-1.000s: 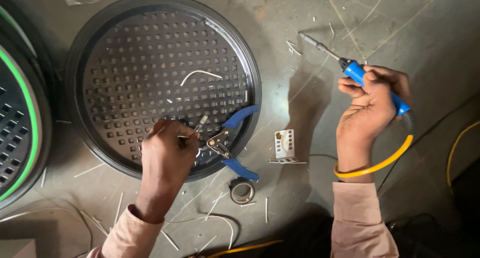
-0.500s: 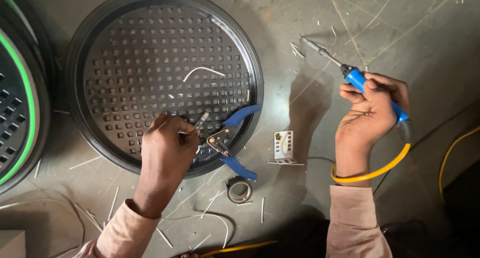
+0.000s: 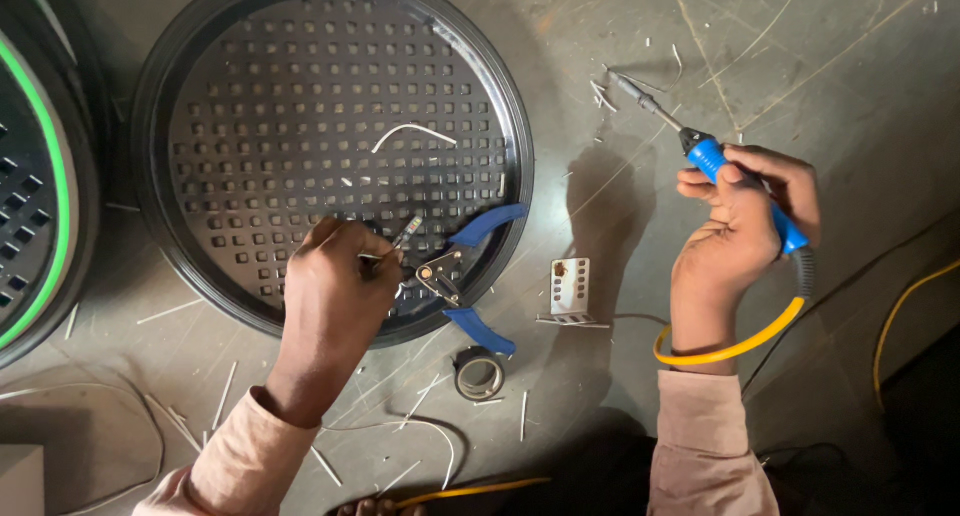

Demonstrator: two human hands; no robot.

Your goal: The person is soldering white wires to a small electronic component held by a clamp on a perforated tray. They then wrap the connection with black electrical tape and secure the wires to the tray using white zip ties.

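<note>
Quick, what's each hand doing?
Left hand: closed, pinching a thin wire over the round grille.
Right hand: closed around the blue soldering iron.

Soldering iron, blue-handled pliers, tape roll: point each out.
soldering iron (image 3: 706,156), head view, blue handle just above the fingers
blue-handled pliers (image 3: 487,223), head view, upper blue handle
tape roll (image 3: 479,374), head view, ring's rim

- The floor (image 3: 830,56) is a dull grey-brown surface, scuffed and crossed by thin pale scratches.
- Short white wire offcuts (image 3: 170,311) lie scattered over it (thickest along the lower left).
- A second round grille with a green ring (image 3: 45,176) sits at the left edge, cut off by the frame.
- Light falls from above, throwing soft shadows downward.
- The lower right corner (image 3: 925,426) falls into darkness.
</note>
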